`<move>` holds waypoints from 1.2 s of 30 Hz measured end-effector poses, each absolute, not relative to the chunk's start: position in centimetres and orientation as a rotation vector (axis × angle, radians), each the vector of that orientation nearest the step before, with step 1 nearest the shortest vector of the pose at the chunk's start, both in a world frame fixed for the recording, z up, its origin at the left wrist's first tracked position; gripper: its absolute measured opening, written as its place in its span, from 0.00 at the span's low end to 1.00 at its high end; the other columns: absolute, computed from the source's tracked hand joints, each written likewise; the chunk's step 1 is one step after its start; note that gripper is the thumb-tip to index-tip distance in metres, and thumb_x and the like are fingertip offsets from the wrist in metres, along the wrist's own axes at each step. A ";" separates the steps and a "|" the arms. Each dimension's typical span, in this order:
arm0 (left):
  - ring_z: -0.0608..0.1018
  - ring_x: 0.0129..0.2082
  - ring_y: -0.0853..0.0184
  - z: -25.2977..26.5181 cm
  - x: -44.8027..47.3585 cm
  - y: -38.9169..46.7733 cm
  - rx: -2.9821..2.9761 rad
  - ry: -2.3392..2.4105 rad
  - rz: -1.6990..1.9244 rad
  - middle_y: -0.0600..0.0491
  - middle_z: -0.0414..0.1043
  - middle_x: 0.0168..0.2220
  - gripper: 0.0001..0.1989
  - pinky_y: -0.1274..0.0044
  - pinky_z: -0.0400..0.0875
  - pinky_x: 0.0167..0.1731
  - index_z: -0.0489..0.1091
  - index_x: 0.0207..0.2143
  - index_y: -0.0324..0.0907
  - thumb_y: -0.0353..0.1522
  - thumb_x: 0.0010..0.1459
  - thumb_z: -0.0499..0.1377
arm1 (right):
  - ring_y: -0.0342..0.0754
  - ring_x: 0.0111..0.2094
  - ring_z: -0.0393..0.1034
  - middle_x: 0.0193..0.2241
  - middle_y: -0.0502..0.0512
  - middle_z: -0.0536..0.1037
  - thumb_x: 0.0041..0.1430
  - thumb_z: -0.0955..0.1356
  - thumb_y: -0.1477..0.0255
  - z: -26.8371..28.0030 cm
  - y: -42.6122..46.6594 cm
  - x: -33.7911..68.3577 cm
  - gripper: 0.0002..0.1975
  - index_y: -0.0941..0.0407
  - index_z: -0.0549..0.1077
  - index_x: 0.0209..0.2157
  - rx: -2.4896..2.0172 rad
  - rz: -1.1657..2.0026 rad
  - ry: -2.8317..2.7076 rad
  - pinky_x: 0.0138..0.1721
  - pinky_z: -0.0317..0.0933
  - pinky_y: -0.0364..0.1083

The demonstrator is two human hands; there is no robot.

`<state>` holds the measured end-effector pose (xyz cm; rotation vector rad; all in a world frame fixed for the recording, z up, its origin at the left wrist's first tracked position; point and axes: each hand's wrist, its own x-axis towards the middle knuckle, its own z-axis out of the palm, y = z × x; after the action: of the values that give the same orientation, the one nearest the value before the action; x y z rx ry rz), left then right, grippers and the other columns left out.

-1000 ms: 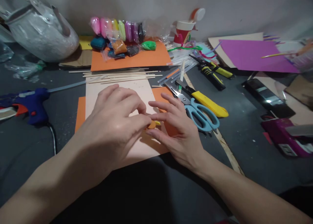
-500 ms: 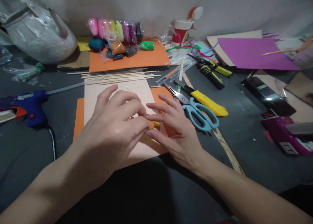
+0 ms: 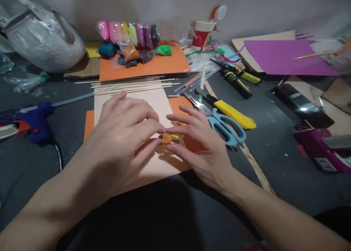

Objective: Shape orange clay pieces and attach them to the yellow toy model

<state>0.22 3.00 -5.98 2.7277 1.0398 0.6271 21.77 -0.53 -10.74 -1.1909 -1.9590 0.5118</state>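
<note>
Between my two hands is a small rounded piece of orange modelling clay, with yellow clay showing behind and below it. My left hand pinches the orange clay from the left with thumb and index finger. From the other side, my right hand has its thumb and index fingertips at the same piece, its remaining fingers spread. Part of the yellow clay is hidden behind my fingers. Under the hands lies a pale sheet of paper on top of an orange sheet.
Left lies a blue glue gun, with a metal kettle behind. Bagged clay and wooden sticks are at the back. Right are blue-handled scissors, a yellow cutter, pliers and a phone.
My left hand has shifted slightly left and its thumb has drawn back, so more of the orange clay shows. The right hand stays almost in place.
</note>
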 end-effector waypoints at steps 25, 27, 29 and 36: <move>0.78 0.51 0.58 -6.4 0.9 2.5 2.747 1.023 0.584 0.53 0.81 0.38 0.12 0.54 0.55 0.65 0.75 0.37 0.47 0.28 0.69 0.53 | 0.59 0.64 0.66 0.52 0.56 0.81 0.66 0.72 0.67 -11.0 -0.6 21.6 0.06 0.51 0.78 0.44 -1.205 0.489 -1.970 0.67 0.54 0.65; 0.78 0.51 0.58 -6.4 0.8 2.6 2.749 1.023 0.573 0.54 0.81 0.38 0.12 0.53 0.55 0.65 0.75 0.37 0.47 0.28 0.69 0.53 | 0.59 0.64 0.65 0.52 0.56 0.81 0.66 0.72 0.68 -11.1 -0.6 21.6 0.06 0.51 0.78 0.44 -1.204 0.488 -1.966 0.67 0.54 0.65; 0.78 0.51 0.58 -6.4 0.8 2.6 2.753 1.025 0.573 0.54 0.81 0.37 0.12 0.52 0.55 0.65 0.75 0.37 0.47 0.28 0.69 0.53 | 0.59 0.64 0.65 0.52 0.56 0.81 0.66 0.72 0.68 -11.1 -0.6 21.6 0.06 0.50 0.78 0.44 -1.206 0.492 -1.965 0.67 0.54 0.66; 0.80 0.48 0.57 -5.4 0.6 2.8 2.693 1.076 0.638 0.52 0.82 0.39 0.10 0.55 0.56 0.65 0.75 0.36 0.46 0.33 0.68 0.55 | 0.57 0.63 0.67 0.52 0.57 0.82 0.66 0.72 0.69 -10.7 -0.5 22.1 0.08 0.51 0.78 0.47 -1.179 0.509 -1.907 0.66 0.59 0.63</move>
<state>0.59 2.82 -5.42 2.6931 1.0757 0.6376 22.05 -0.49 -10.70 -1.1793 -1.9066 0.5088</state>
